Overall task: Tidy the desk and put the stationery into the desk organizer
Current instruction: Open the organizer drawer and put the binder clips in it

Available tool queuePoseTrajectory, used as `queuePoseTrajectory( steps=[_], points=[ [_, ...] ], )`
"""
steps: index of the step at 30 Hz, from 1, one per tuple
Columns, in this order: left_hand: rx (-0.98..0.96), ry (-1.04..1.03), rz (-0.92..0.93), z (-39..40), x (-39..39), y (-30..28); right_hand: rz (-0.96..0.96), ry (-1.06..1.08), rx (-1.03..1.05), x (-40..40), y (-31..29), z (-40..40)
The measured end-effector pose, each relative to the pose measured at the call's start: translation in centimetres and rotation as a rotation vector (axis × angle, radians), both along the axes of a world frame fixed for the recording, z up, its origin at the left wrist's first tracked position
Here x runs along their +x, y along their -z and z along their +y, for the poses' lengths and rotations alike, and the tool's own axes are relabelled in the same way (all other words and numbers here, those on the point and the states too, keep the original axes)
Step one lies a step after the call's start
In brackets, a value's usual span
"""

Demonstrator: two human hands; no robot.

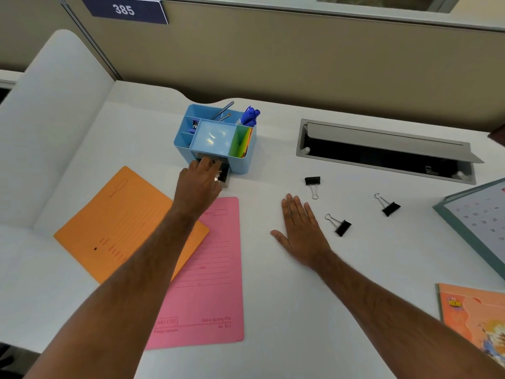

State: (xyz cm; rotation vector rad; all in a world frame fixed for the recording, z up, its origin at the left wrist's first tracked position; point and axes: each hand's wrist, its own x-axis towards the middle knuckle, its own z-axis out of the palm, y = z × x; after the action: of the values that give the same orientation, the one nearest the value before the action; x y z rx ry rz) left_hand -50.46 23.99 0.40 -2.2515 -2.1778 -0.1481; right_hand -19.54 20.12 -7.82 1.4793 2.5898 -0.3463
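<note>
The left hand [200, 177] reaches into the small drawer [224, 173] at the foot of the blue organizer [218, 138], just above the middle of the frame. Its fingers curl over the drawer's front; whether they pinch a clip inside or only the drawer I cannot tell, since the knuckles hide it. The right hand [300, 231] lies flat on the white desk [273, 296], fingers straight and slightly spread, holding nothing.

Three black binder clips are not yet put away to the right of centre: one [312, 181] nearest the organizer, one [340, 225] just beside the right hand, one [389, 206] farther right. It looks as though they belong in that drawer. To do it well, I would keep the drawer pulled open with the left hand and feed clips with the right, lifting each by its wire handles.

The organizer is smooth moulded plastic with pens [250, 116] standing in its back pockets. An orange folder [114, 220] and a pink folder [213, 269] of matte card overlap at lower left.
</note>
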Motion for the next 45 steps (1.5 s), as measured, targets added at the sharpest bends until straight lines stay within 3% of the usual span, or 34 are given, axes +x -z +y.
queuePoseTrajectory(
  steps=[8, 13, 16, 19, 23, 28, 37, 41, 45],
  points=[
    [-0.026, -0.081, -0.149, -2.3, 2.7, 0.7, 0.026, 0.008, -0.034, -0.1, -0.6, 0.1],
    [-0.064, -0.032, -0.253, -4.3, 6.2, 2.4, 0.206, 0.070, -0.121, 0.0, -1.5, 1.2],
    [-0.136, -0.041, -0.304, -5.0, 8.5, 3.9, 0.406, 0.188, -0.126, 0.7, -2.8, 2.9],
    [-0.184, -0.011, -0.298, -5.5, 10.3, 5.7, 0.523, 0.321, 0.003, 1.8, -4.0, 4.7],
    [-0.227, 0.000, -0.273, -6.2, 11.1, 7.6, 0.518, 0.526, 0.094, 3.4, -4.9, 7.4],
    [-0.213, 0.019, -0.240, -6.5, 10.7, 8.6, 0.430, 0.736, -0.115, 3.1, -4.8, 9.7],
    [-0.173, 0.021, -0.209, -6.6, 10.5, 9.8, 0.313, 0.671, -0.038, 0.9, -4.6, 10.4],
    [-0.154, 0.020, -0.216, -6.7, 10.5, 10.2, 0.391, 0.599, 0.019, -0.3, -5.1, 9.9],
    [-0.155, 0.019, -0.216, -6.7, 10.4, 10.0, 0.564, 0.373, 0.066, -4.3, -6.3, 9.2]
  ],
)
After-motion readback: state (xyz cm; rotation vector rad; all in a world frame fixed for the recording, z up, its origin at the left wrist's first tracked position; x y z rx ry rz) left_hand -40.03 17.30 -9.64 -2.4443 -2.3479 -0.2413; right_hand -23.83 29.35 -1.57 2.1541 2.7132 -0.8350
